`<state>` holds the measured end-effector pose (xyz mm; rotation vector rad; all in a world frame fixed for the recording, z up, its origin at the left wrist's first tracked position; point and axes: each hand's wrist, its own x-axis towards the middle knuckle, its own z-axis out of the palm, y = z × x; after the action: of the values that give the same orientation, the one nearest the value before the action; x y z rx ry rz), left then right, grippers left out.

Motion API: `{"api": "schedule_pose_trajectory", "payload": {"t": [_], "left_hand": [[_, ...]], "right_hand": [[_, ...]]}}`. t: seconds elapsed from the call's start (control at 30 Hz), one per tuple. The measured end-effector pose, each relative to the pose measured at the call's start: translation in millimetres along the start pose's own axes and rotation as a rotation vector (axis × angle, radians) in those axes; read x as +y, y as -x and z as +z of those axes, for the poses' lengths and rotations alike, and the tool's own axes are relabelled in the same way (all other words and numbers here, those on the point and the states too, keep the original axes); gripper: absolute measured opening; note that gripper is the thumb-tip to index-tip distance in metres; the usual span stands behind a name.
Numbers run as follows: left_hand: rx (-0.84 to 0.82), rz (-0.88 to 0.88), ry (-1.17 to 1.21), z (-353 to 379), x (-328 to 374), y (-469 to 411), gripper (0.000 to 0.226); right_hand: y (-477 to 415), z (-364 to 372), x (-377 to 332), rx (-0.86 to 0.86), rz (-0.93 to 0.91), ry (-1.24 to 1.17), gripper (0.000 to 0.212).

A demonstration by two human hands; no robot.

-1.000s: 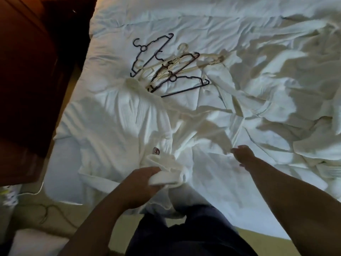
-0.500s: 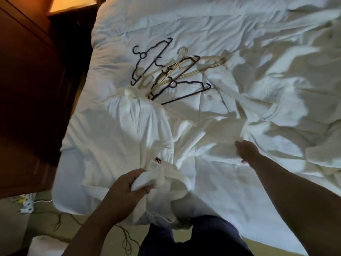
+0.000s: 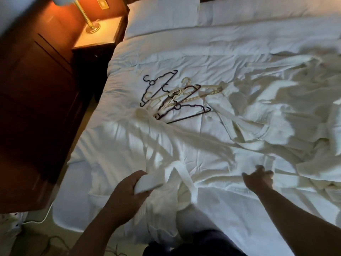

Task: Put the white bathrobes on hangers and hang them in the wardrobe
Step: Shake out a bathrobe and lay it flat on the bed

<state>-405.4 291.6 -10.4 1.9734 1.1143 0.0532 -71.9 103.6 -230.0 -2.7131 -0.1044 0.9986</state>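
1. The robe (image 3: pixel 166 145) hung off the near edge of the bed (image 3: pixel 203 52), its white folds hard to tell from the duvet. A second robe (image 3: pixel 273 115) at 3 o'clock was cut off.
2. Dark and cream hangers (image 3: pixel 175 97) lay tangled at 12 o'clock, touching the robe's collar. A lamp (image 3: pixel 86 19) stood at 10.
3. The left hand (image 3: pixel 125 193) clenched a fold of the robe. The right hand (image 3: pixel 258 177) was low over it, fingers spread, holding nothing.

The bathrobe (image 3: pixel 129 145) partly covers the hangers (image 3: pixel 176 93); the lamp (image 3: pixel 84 15) is cropped above.
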Motion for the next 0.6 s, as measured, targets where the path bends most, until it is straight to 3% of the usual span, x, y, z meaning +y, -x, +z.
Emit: {"api": "schedule_pose_trajectory", "payload": {"t": [0.2, 0.3, 0.4, 0.5, 0.6], "left_hand": [[0.092, 0.08, -0.014, -37.9, -6.5, 37.0, 0.017], [0.11, 0.179, 0.03, -61.6, -9.1, 53.4, 0.013], [0.161, 0.291, 0.08, -90.5, -15.3, 64.6, 0.012], [0.231, 0.34, 0.175, -129.1, -27.7, 71.2, 0.025], [0.384, 0.341, 0.2, -174.4, -51.2, 73.3, 0.017]], "right_hand": [[162.2, 10.8, -109.7, -0.356, -1.035, 0.106, 0.107], [251.8, 5.3, -151.2, -0.406, -1.331, 0.152, 0.106], [312.6, 4.8, -177.7, -0.351, -1.42, 0.012, 0.059], [354.3, 2.7, -197.6, -0.278, -1.277, -0.181, 0.036], [397.2, -0.2, -216.2, -0.241, -1.249, -0.401, 0.01]]}}
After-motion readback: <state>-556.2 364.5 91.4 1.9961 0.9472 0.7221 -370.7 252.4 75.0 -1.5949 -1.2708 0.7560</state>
